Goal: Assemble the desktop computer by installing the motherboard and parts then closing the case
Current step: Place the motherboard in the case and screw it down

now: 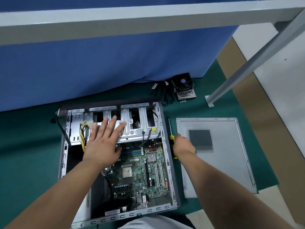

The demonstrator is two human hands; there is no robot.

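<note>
The left hand [105, 139] lies flat, fingers straight and spread, pressing on the silver drive cage [132, 126] at the far end of the open computer case [63, 156]. The right hand [182, 146] curls around the yellow-and-black handle of a screwdriver [170, 129], whose shaft points away along the narrow strip of green mat [33, 146] between the case's right wall and the detached side panel [227, 162]. Inside the case the green motherboard [140, 176] lies flat on the floor, its bare CPU socket [127, 172] near the middle, with yellow power cables [83, 131] bunched at the left of the cage. Beyond the case's far right corner, a cooler fan [183, 85] and loose black cables [165, 93] lie near the blue cloth [99, 63].
</note>
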